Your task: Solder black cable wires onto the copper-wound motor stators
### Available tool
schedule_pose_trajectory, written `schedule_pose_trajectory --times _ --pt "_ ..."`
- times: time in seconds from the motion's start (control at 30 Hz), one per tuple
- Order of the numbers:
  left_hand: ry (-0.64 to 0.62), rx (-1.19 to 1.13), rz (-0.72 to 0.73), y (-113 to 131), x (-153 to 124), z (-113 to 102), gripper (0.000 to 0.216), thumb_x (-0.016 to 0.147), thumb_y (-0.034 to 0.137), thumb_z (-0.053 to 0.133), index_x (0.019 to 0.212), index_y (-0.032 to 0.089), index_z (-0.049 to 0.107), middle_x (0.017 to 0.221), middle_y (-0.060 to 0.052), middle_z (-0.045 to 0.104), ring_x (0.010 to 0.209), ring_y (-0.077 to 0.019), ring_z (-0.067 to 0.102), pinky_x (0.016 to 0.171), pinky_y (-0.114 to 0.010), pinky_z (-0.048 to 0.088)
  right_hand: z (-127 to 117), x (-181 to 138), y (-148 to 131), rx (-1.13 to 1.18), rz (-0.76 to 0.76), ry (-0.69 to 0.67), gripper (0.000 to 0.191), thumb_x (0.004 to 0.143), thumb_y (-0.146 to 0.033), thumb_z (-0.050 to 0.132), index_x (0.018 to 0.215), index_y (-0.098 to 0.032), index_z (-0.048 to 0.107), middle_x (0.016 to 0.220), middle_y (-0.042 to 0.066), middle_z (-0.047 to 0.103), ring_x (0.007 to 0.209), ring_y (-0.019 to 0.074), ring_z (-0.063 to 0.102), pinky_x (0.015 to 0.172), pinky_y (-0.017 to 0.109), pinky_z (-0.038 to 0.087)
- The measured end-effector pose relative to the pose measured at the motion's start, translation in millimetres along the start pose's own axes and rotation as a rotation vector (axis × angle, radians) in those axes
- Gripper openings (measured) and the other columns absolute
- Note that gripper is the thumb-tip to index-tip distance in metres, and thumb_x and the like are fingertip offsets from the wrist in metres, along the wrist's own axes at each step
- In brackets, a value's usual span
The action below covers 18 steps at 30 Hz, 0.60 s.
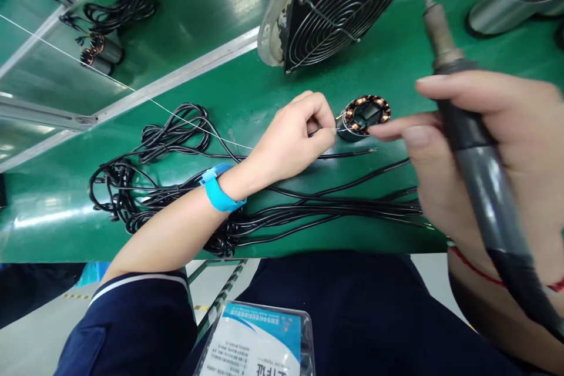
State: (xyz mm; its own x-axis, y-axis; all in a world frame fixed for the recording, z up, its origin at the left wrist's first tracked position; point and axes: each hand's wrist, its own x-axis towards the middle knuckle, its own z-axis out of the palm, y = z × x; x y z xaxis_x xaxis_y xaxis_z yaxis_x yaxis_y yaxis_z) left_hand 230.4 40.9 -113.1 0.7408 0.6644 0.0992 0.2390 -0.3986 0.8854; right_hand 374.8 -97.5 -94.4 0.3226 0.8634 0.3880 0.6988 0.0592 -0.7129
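My right hand (476,147) is closed around a soldering iron (467,123), its tip pointing up and away. The index finger of that hand reaches out to the near right rim of a motor stator (366,113) with copper windings, standing on the green bench. Just left of the stator, my left hand (299,135) is closed in a pinch on thin wire at the stator's lead ends; the fingers hide most of it. A thin white strand (176,114) runs from the upper left to my left wrist. A black cable (348,154) with stripped ends lies below that hand.
Bundled black cables (127,188) spread over the bench (352,241) on the left and front. A fan with a wire guard (348,17) stands behind the stator. More stators (497,14) are at the back right, and two (103,53) beside a cable bundle (127,6) lie back left.
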Motion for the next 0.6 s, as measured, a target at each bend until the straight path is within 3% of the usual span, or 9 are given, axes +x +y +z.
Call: schedule_pose_trajectory --times 0.1,0.23,0.47,0.6 --pt "-0.009 -0.01 -0.034 4.3 0.7 -0.9 0.022 0.07 -0.003 0.056 0.066 0.018 0.05 0.071 0.002 0.052 0.062 -0.0087 0.046 0.06 -0.025 0.039 9.6 4.7 1.9 -0.045 -0.034 -0.091 0.051 0.094 -0.023 0.06 0.14 -0.038 0.043 0.125 0.0 0.065 0.108 0.0181 0.068 0.091 0.038 0.059" --pt "-0.017 0.01 -0.101 9.7 0.9 -1.9 0.021 0.071 -0.001 0.055 0.065 0.018 0.05 0.072 0.001 0.052 0.063 -0.0099 0.047 0.062 -0.026 0.04 26.2 1.0 11.6 -0.004 -0.056 -0.01 0.052 0.091 -0.023 0.061 0.138 -0.035 0.042 0.114 0.001 0.068 0.113 0.0251 0.064 0.102 0.05 0.049" --pt "-0.027 0.047 -0.081 10.6 -1.2 -4.1 0.017 0.075 0.003 0.058 0.069 0.017 0.054 0.078 0.0 0.054 0.066 -0.0101 0.048 0.066 -0.026 0.043 34.9 1.3 21.2 -0.034 -0.021 0.012 0.044 0.094 -0.026 0.055 0.136 -0.034 0.044 0.095 0.001 0.07 0.101 0.0262 0.066 0.097 0.05 0.047" --pt "-0.04 0.124 0.011 12.6 -0.5 -3.1 0.013 0.08 0.006 0.06 0.074 0.017 0.057 0.083 -0.001 0.056 0.082 -0.0144 0.055 0.078 -0.03 0.046 36.5 4.8 24.8 -0.042 -0.049 0.026 0.044 0.09 -0.023 0.061 0.131 -0.029 0.047 0.089 0.0 0.07 0.101 0.0244 0.065 0.092 0.047 0.049"
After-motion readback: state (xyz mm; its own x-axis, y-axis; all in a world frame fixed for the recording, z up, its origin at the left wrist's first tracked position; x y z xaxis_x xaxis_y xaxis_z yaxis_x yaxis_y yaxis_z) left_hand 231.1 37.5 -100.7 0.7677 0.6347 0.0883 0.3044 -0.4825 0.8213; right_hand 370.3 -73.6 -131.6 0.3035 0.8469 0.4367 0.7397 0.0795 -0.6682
